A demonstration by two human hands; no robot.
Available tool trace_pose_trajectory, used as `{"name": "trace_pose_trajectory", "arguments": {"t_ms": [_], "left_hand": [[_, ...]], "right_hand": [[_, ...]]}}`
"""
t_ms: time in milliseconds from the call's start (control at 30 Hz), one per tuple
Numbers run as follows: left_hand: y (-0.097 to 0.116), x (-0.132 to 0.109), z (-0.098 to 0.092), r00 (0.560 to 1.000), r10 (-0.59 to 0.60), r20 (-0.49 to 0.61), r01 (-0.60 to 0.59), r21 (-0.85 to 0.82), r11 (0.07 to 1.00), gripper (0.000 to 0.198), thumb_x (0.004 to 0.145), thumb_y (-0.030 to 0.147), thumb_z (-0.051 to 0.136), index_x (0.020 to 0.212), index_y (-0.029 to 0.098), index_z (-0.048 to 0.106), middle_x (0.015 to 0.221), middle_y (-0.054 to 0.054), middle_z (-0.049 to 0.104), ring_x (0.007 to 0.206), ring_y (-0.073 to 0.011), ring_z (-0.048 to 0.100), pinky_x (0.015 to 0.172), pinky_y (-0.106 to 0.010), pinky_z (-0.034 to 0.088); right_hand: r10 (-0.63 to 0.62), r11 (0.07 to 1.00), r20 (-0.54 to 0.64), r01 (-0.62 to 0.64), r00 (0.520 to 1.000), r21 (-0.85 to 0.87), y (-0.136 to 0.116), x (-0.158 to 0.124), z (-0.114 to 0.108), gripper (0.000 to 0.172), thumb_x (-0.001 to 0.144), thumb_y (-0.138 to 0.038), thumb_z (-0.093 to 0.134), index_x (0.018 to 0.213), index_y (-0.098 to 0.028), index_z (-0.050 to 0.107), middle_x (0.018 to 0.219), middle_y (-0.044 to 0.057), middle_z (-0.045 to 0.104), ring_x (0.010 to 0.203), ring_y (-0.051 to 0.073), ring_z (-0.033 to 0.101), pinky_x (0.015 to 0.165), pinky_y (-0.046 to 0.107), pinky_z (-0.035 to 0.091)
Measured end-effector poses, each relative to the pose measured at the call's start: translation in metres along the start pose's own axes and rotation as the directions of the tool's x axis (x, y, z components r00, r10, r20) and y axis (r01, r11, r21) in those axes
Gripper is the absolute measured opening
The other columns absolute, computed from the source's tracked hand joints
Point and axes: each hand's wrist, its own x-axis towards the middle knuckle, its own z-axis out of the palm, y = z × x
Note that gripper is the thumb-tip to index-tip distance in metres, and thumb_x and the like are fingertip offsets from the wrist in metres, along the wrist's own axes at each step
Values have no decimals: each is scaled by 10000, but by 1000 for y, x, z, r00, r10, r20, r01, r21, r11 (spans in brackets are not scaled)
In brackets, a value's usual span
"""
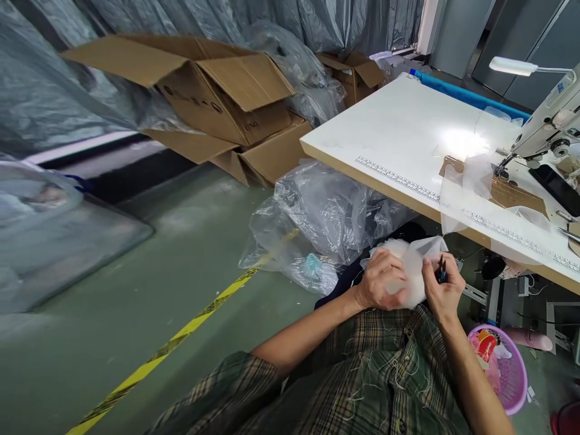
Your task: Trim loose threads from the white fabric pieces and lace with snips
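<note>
White sheer fabric lies bunched over my lap, below the table's front edge. My left hand is closed on the fabric's left side, its fingers curled. At the fabric's right edge, my right hand pinches the cloth between thumb and finger. Small dark thread snips with a bit of blue are held in that same hand, their tips pointing up. Another piece of sheer fabric hangs over the table edge from near the sewing machine.
The white table carries a printed ruler along its front edge. Cardboard boxes and clear plastic bags stand to its left. A pink basket with scraps sits at lower right. Yellow tape crosses the floor.
</note>
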Motion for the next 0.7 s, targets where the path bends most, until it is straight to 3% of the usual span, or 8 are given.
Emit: {"name": "trace_pose_trajectory", "arguments": {"t_ms": [67,167,267,333,467,567,633,700], "left_hand": [[3,18,-10,970,-228,-79,223,-62,973,308,895,454,528,893,177,663,890,-83,650,842,-215,604,822,-404,493],[0,40,-16,872,-443,209,483,-220,847,495,926,563,411,1013,171,700,1154,-137,640,1093,-277,600,962,-446,475],[-4,50,-17,731,-342,590,636,-410,654,551,922,611,391,954,177,728,1192,-130,663,1124,-285,621,991,-447,466],[-2,52,-19,660,-283,696,717,-471,514,495,888,613,503,861,169,720,1165,-131,689,1113,-287,637,983,-441,469],[9,50,-28,520,-425,741,852,-411,326,410,794,549,710,790,142,663,883,-92,727,870,-215,683,824,-358,524],[13,50,-34,403,-535,742,915,-324,240,432,770,532,743,898,125,677,720,-23,674,642,-126,617,658,-269,508],[13,52,-36,375,-572,730,927,-290,237,445,764,508,755,979,122,701,793,-35,698,612,-97,586,614,-237,484],[13,54,-37,385,-595,706,922,-268,279,425,778,492,743,999,129,728,877,-52,722,609,-82,566,581,-214,454]], "right_hand": [[78,994,155,-89,985,66,-14,-11,-5,177,831,-320,585,706,-204,635,652,-7,606,493,108,487,468,244,401],[167,965,373,-229,912,128,-27,-29,-12,171,838,-310,571,852,-201,702,607,-21,614,413,97,463,419,238,387],[205,949,470,-292,858,119,-30,-43,-19,181,825,-344,595,827,-201,707,549,-26,584,410,101,451,419,236,397],[230,945,499,-314,836,90,-28,-46,-23,186,813,-367,617,760,-202,687,525,-30,559,417,98,437,425,232,392],[224,943,567,-323,793,80,-23,-37,-33,175,815,-355,626,737,-200,653,557,-31,563,449,95,450,457,225,394],[223,944,537,-318,814,91,-14,-23,-37,236,846,-426,610,817,-196,655,640,-12,594,519,111,485,493,232,405],[250,942,506,-328,825,69,-5,-15,-37,374,917,-522,496,872,-191,664,679,1,591,538,116,476,503,243,398],[279,942,504,-335,818,23,3,-9,-36,518,959,-594,367,855,-187,670,667,5,564,547,123,464,507,254,386]]}}
